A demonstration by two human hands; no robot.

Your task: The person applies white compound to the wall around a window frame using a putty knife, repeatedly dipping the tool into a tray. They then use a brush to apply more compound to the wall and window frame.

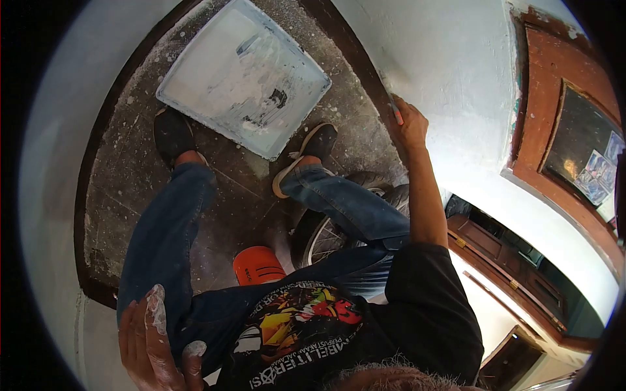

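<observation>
My right hand [412,124] is closed around a slim paintbrush [396,111] with an orange patch on its handle. The brush's tip is against or close to the lower part of the white wall [450,72], near the dark skirting; exact contact cannot be made out. By my left thigh, my left hand [153,345] hangs with its fingers stretched and thumb apart, holding nothing. White paint coats one finger and the thumb. Beyond my feet a large paint tray [215,72] lies on the floor, wet with white paint and showing dark streaks.
An orange container [257,264] stands behind my legs, beside a spoked wheel [319,238]. Paint spots cover the dark floor [235,189]. A brown wooden frame with a dark panel [574,124] is set in the wall at right. Dark skirting [107,150] runs along the left wall.
</observation>
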